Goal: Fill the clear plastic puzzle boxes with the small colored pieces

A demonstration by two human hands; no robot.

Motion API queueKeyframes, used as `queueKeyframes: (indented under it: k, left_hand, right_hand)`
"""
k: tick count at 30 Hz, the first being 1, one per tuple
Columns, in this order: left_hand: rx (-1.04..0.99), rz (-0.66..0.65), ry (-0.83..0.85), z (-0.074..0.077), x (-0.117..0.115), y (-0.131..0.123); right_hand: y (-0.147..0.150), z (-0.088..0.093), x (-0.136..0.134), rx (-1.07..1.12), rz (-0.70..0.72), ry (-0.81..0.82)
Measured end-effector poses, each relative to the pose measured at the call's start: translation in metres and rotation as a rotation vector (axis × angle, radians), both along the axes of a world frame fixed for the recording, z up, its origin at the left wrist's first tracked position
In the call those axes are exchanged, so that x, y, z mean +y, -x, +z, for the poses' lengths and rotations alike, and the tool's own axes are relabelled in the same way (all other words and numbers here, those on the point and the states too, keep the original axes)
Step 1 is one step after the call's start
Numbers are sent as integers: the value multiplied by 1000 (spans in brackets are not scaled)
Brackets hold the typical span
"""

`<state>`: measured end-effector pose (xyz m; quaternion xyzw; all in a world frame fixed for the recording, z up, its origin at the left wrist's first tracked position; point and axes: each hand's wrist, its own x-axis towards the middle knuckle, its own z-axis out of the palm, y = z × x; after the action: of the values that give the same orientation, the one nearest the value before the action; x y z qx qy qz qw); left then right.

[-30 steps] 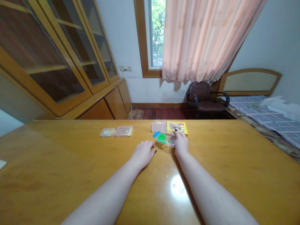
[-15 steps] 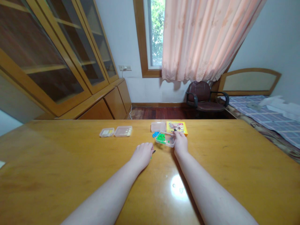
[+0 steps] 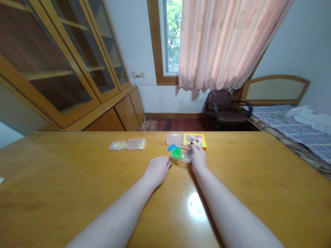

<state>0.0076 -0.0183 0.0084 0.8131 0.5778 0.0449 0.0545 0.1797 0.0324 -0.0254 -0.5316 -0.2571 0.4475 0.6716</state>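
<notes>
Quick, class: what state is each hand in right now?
Left hand: fingers curled on the table; holding anything cannot be told.
Right hand: gripping the clear box of green pieces.

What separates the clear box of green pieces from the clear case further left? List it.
The clear box holds bright green pieces; the clear case shows only something pale. The right hand holds the box's edge; no hand touches the case. Both are clear plastic on the wooden table.
</notes>
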Motion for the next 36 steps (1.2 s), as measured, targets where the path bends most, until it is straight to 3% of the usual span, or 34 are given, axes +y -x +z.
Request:
queueKeyframes:
  k: [6,14,23,27,30,36]
  left_hand:
    - [83,-4,17,0,-3,-1]
    - [4,-22,16,-8,2,0]
    - [-320,-8,-249,2,3,4]
    - [-436,-119,-300,6,0,6]
    - [-403,-150,-292,9,-3,4]
    - [-69,51,-170,18,-7,1]
  right_hand:
    - [0,1,-1,5,15,-11]
    - [1,4,-3,-7,20,-2]
    - [3,9,-7,-63,89,-1]
    - [8,14,-12,-148,224,-66]
    - [8,16,-14,-190,212,-79]
    - [-1,8,-6,-144,8,-36]
